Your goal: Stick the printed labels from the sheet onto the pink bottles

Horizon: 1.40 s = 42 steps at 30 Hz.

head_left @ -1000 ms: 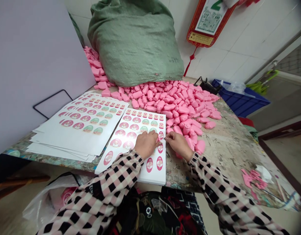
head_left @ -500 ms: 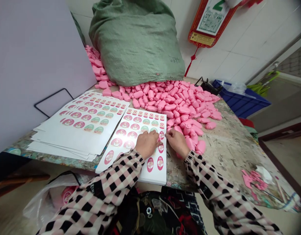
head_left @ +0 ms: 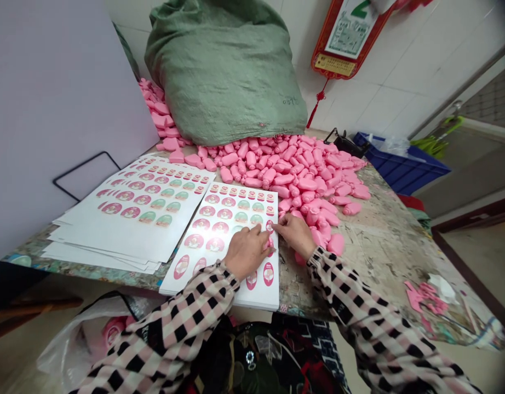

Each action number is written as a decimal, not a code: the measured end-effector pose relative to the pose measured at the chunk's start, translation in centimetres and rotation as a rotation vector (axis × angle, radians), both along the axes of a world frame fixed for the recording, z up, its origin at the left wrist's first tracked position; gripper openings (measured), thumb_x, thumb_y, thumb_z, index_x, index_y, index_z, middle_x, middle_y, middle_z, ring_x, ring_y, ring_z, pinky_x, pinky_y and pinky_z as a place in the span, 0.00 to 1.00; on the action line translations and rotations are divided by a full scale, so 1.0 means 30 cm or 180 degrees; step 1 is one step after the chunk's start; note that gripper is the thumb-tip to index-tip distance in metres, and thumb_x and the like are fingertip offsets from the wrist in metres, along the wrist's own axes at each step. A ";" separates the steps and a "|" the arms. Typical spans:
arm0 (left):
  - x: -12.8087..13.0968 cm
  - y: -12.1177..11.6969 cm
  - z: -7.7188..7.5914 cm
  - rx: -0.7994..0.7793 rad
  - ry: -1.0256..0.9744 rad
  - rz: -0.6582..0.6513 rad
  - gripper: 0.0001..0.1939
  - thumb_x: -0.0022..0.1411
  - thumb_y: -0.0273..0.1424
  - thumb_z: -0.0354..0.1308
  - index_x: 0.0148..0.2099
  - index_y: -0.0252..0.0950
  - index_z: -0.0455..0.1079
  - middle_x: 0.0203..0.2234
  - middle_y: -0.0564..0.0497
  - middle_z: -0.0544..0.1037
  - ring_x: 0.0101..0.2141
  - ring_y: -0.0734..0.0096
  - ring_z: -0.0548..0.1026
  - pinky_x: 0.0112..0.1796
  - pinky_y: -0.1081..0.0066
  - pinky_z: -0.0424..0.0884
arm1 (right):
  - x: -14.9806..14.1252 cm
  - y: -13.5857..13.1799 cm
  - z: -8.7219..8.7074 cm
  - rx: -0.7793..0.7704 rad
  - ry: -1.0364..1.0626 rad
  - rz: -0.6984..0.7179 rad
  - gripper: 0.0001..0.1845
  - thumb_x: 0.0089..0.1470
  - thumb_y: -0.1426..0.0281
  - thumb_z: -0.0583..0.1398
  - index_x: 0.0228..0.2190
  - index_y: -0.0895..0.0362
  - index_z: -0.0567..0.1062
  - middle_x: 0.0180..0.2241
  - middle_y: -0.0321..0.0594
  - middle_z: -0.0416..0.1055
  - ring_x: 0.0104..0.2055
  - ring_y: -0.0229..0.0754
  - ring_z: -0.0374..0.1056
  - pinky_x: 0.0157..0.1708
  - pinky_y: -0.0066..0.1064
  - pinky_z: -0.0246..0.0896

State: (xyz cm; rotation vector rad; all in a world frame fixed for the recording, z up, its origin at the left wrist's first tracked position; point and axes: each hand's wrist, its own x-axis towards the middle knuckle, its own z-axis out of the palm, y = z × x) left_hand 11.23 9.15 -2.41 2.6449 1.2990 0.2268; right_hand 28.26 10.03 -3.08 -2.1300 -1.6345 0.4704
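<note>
My left hand [head_left: 246, 251] rests on a stack of white sticker sheets [head_left: 219, 265], its fingers curled together. A bit of pink shows at its fingertips, but I cannot tell whether that is a small pink bottle or a printed sticker. My right hand [head_left: 296, 234] comes in from the right, thumb and forefinger pinched at the edge of an oval pink sticker [head_left: 269, 225] near the sheet's right margin. Round pink and green stickers and small labels fill the rest of the top sheet. Small pink plastic bottles [head_left: 308, 184] are heaped just beyond my right hand.
More sticker sheets [head_left: 125, 232] lie fanned out on the left. Behind the bottles slumps a big green sack [head_left: 228, 76]. A blue crate [head_left: 404, 167] stands at the right, and pink scraps [head_left: 427, 298] lie near the table's right edge. A grey panel [head_left: 67, 109] borders the left.
My right fingertips have moved slightly left, onto the oval sticker's edge. My left hand has shifted slightly down and left on the sheet. The whole view has drifted a little.
</note>
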 end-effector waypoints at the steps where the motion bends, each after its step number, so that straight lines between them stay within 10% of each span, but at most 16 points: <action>1: 0.000 -0.008 -0.001 -0.0022 0.0017 -0.0028 0.22 0.60 0.46 0.47 0.54 0.45 0.64 0.54 0.47 0.65 0.42 0.59 0.69 0.41 0.62 0.64 | 0.001 0.002 -0.001 -0.0010 0.0010 0.0001 0.16 0.47 0.56 0.59 0.22 0.56 0.70 0.24 0.36 0.70 0.26 0.37 0.63 0.23 0.27 0.46; 31: -0.015 -0.022 0.012 -0.0406 -0.0323 -0.0254 0.27 0.56 0.51 0.51 0.56 0.50 0.63 0.57 0.43 0.62 0.43 0.53 0.70 0.42 0.58 0.64 | 0.035 -0.014 0.153 0.0382 0.0621 0.0094 0.14 0.42 0.58 0.63 0.22 0.57 0.71 0.21 0.35 0.68 0.24 0.36 0.61 0.23 0.28 0.51; 36: -0.054 -0.034 0.044 -0.1575 -0.2533 0.0494 0.24 0.56 0.52 0.50 0.42 0.38 0.70 0.32 0.48 0.72 0.35 0.64 0.71 0.38 0.65 0.67 | -0.011 -0.131 0.170 0.0930 0.2007 -0.0002 0.16 0.42 0.58 0.64 0.23 0.57 0.69 0.22 0.33 0.67 0.23 0.35 0.60 0.24 0.29 0.54; 42: -0.045 -0.063 0.086 -0.4403 -0.4927 0.1172 0.27 0.54 0.56 0.48 0.40 0.37 0.66 0.24 0.54 0.69 0.21 0.76 0.68 0.22 0.74 0.66 | -0.114 -0.233 0.196 0.0996 0.2410 0.0310 0.13 0.44 0.60 0.65 0.23 0.57 0.70 0.22 0.33 0.66 0.25 0.34 0.59 0.26 0.28 0.55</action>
